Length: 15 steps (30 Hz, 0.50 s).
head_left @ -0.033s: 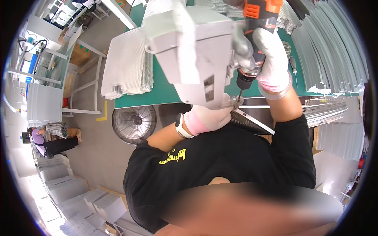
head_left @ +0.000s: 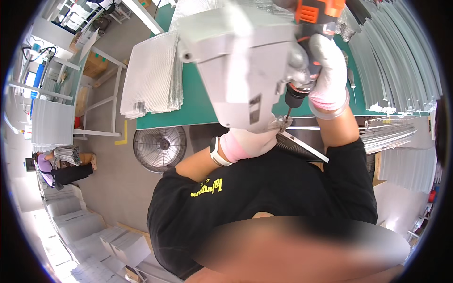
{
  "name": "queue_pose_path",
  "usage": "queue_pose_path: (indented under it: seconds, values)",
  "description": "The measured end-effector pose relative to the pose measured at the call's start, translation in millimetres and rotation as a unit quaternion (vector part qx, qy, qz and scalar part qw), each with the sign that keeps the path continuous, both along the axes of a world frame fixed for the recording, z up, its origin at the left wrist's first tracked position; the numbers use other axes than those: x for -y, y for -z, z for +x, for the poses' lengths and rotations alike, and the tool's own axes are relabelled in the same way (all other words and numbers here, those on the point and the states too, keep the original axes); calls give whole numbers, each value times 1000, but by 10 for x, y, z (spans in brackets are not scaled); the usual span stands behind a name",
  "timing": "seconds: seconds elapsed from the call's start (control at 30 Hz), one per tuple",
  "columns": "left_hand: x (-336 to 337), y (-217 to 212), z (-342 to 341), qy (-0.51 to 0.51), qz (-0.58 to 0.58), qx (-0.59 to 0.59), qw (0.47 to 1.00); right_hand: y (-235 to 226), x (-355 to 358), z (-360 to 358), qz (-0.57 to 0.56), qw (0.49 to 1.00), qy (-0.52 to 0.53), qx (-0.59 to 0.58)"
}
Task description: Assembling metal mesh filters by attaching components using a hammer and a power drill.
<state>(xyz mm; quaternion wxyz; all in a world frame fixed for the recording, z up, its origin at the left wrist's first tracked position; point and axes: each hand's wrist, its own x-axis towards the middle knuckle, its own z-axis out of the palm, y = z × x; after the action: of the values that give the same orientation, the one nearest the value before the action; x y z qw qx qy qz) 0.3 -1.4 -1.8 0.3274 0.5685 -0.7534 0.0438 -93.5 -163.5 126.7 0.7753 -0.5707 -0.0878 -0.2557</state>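
My right hand [head_left: 328, 66], in a white glove with a pink cuff, is wrapped round an orange and black cordless drill [head_left: 317, 23]. The drill's bit points down and meets the corner of a white-edged frame with dark mesh [head_left: 302, 145]. Beside that corner my left hand [head_left: 252, 141], gloved the same way, is closed on the frame; its fingertips are partly hidden. A light grey box-shaped housing [head_left: 240, 70] fills the upper middle and covers part of the bench and the left fingers. What carries the housing cannot be made out.
Mesh sheets [head_left: 151, 75] lie stacked on the green bench [head_left: 160, 120]. Long pale strips [head_left: 401, 61] are piled at the right, near a screwdriver [head_left: 351, 78]. A round floor fan [head_left: 160, 146] stands below the bench edge. Another person [head_left: 66, 167] carries a bundle at far left.
The grey housing has shifted right in the view. The drill's upper body and my right hand have moved slightly right, while the bit stays at the frame corner. My left hand looks unchanged.
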Motion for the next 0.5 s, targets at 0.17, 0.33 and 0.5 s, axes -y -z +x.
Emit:
queue_pose_path:
  seconds: [0.17,0.33,0.5]
  values:
    - [-16,107,-83,1,35,-67,997,118,5,-35,61,997,-32,44]
    - [-58,404,-43,-40,162,-129,978,117,-73,-44,105,989,-74,74]
    - [26,108,-7,-22,87,-88,992,211,-73,-6,89,991,-56,86]
